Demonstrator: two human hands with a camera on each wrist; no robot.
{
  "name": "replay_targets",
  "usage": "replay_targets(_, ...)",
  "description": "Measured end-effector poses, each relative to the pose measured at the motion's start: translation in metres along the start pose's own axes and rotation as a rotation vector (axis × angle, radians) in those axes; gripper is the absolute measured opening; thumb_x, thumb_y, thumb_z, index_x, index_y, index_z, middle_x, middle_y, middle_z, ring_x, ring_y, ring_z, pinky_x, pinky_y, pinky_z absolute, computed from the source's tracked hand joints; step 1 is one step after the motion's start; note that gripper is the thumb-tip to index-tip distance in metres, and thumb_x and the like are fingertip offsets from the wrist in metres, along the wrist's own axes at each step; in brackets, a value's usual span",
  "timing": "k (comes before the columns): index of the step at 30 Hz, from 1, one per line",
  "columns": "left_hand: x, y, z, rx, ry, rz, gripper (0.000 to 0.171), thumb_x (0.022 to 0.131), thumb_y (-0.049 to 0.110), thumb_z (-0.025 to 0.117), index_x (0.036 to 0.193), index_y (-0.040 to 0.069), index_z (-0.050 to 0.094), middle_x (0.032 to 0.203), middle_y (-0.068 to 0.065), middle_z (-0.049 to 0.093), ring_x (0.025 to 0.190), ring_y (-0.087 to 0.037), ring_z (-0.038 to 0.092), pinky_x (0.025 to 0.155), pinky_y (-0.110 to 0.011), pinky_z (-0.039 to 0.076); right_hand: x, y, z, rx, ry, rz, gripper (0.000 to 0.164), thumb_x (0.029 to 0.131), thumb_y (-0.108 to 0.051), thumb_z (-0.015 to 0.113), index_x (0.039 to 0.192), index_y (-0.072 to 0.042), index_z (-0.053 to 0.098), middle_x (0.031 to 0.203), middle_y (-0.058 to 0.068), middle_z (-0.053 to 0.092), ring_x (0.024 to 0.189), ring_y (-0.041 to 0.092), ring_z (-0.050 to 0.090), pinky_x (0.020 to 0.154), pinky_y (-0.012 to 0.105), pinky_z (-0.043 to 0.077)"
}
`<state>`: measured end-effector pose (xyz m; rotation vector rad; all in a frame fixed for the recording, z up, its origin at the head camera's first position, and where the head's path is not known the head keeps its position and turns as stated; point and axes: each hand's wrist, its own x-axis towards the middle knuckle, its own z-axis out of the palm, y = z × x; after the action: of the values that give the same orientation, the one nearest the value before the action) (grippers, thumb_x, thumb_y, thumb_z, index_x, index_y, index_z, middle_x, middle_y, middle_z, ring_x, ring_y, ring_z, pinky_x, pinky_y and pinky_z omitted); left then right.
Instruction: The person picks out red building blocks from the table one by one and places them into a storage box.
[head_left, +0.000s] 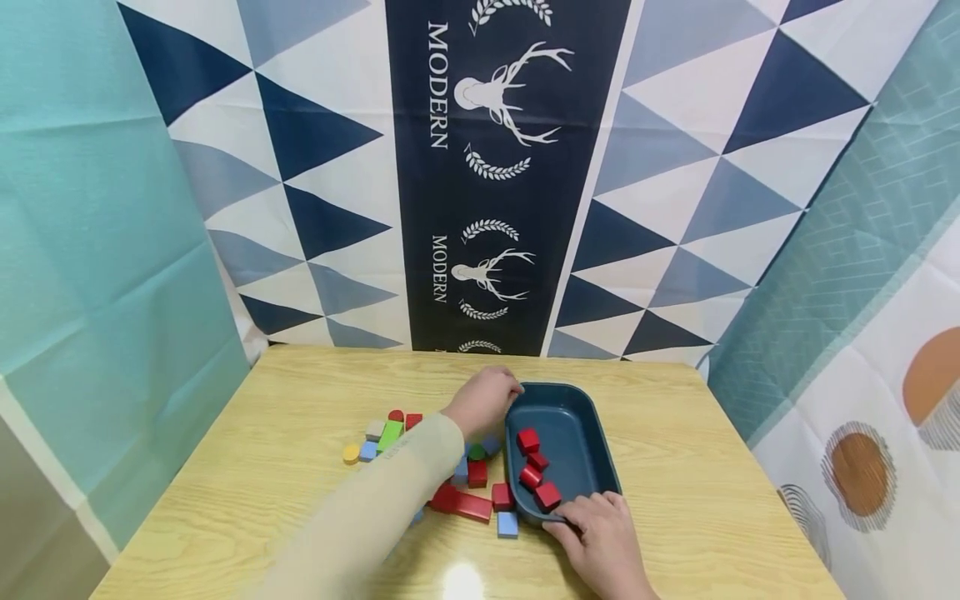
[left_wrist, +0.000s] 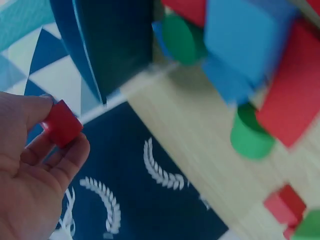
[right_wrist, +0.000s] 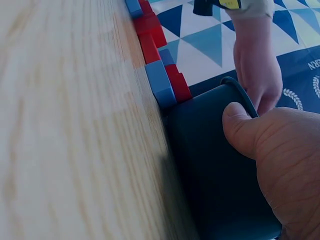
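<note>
In the left wrist view my left hand [left_wrist: 35, 165] pinches a small red block [left_wrist: 62, 123] between thumb and fingers. The head view has that left hand [head_left: 486, 402] at the far left rim of a dark blue tray [head_left: 577, 450]; the held block is hidden there. My right hand [head_left: 603, 537] grips the tray's near rim, thumb outside, as the right wrist view also shows. Inside the tray, toward its left side, lie several red pieces, among them a cube [head_left: 528, 440] and a cylinder [head_left: 531, 477].
Left of the tray, loose blocks lie on the wooden table [head_left: 667, 467]: a long red block [head_left: 468, 505], a light blue block [head_left: 507, 525], a green block [head_left: 390, 436] and a yellow round piece [head_left: 351, 453]. My left forearm covers part of the pile. A patterned cloth [head_left: 510, 192] hangs behind.
</note>
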<state>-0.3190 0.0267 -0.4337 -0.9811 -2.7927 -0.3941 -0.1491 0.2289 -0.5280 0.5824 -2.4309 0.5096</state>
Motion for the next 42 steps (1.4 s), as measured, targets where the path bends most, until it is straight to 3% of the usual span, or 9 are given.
replay_targets(5, 0.007, 0.016, 0.019, 0.072, -0.052, -0.001, 0.023, 0.098, 0.019, 0.063, 0.118, 0.017, 0.073, 0.115, -0.004, 0.064, 0.101, -0.016, 0.056, 0.091, -0.025, 0.051, -0.002, -0.001, 0.002, 0.008, 0.001, -0.001, 0.017, 0.071, -0.031, 0.086, 0.073, -0.029, 0.069, 0.070, -0.019, 0.059, 0.068, 0.005, 0.050, 0.075, 0.042, 0.038)
replay_targets(10, 0.013, 0.022, 0.031, 0.210, -0.053, -0.017, 0.027, 0.100, 0.025, 0.060, 0.123, 0.017, 0.070, 0.118, -0.005, 0.063, 0.103, -0.019, 0.055, 0.092, -0.027, 0.050, -0.002, 0.000, 0.003, 0.016, 0.017, -0.011, 0.017, 0.071, -0.032, 0.086, 0.073, -0.029, 0.069, 0.071, -0.019, 0.060, 0.068, 0.006, 0.050, 0.075, 0.042, 0.038)
replay_targets(13, 0.015, 0.026, 0.037, 0.253, -0.064, -0.017, 0.033, 0.100, 0.035, 0.057, 0.124, 0.016, 0.069, 0.123, -0.006, 0.061, 0.109, -0.020, 0.051, 0.096, -0.029, 0.048, -0.002, 0.000, 0.002, 0.021, 0.033, -0.023, 0.017, 0.070, -0.031, 0.086, 0.074, -0.028, 0.070, 0.072, -0.018, 0.061, 0.068, 0.006, 0.051, 0.074, 0.042, 0.038)
replay_targets(17, 0.013, 0.029, 0.049, 0.269, -0.140, -0.011, 0.052, 0.099, 0.054, 0.049, 0.127, 0.015, 0.067, 0.132, -0.006, 0.055, 0.119, -0.022, 0.043, 0.101, -0.032, 0.044, -0.001, 0.000, 0.002, 0.022, 0.040, -0.028, 0.017, 0.070, -0.031, 0.086, 0.074, -0.028, 0.070, 0.072, -0.018, 0.061, 0.069, 0.007, 0.051, 0.075, 0.043, 0.038)
replay_targets(23, 0.008, 0.029, 0.068, 0.363, -0.222, 0.032, 0.070, 0.093, 0.071, 0.040, 0.123, 0.015, 0.069, 0.127, -0.001, 0.061, 0.117, -0.019, 0.047, 0.105, -0.033, 0.038, 0.000, 0.001, 0.003, 0.029, 0.047, -0.038, 0.017, 0.071, -0.031, 0.086, 0.075, -0.027, 0.070, 0.073, -0.017, 0.062, 0.068, 0.007, 0.051, 0.075, 0.044, 0.038)
replay_targets(30, 0.007, 0.030, 0.073, 0.367, -0.238, 0.036, 0.058, 0.092, 0.069, 0.048, 0.100, 0.020, 0.077, 0.106, 0.003, 0.068, 0.095, -0.018, 0.053, 0.093, -0.033, 0.041, 0.000, 0.002, 0.003, 0.032, 0.056, -0.044, 0.017, 0.070, -0.031, 0.086, 0.074, -0.027, 0.069, 0.072, -0.018, 0.060, 0.068, 0.007, 0.050, 0.075, 0.043, 0.037)
replay_targets(38, 0.007, 0.029, 0.074, 0.356, -0.197, 0.048, 0.048, 0.092, 0.065, 0.053, 0.095, 0.022, 0.074, 0.097, 0.003, 0.068, 0.089, -0.017, 0.054, 0.089, -0.032, 0.041, 0.000, 0.002, 0.003, 0.025, 0.048, -0.040, 0.018, 0.070, -0.031, 0.087, 0.074, -0.028, 0.069, 0.071, -0.019, 0.060, 0.068, 0.006, 0.050, 0.075, 0.043, 0.037)
replay_targets(42, 0.005, 0.030, 0.075, 0.325, -0.161, 0.046, 0.046, 0.092, 0.063, 0.055, 0.097, 0.021, 0.074, 0.100, 0.003, 0.068, 0.092, -0.017, 0.053, 0.093, -0.031, 0.041, 0.000, 0.003, 0.003, 0.028, 0.056, -0.042, 0.019, 0.069, -0.031, 0.086, 0.072, -0.029, 0.068, 0.070, -0.019, 0.060, 0.068, 0.007, 0.051, 0.075, 0.043, 0.038)
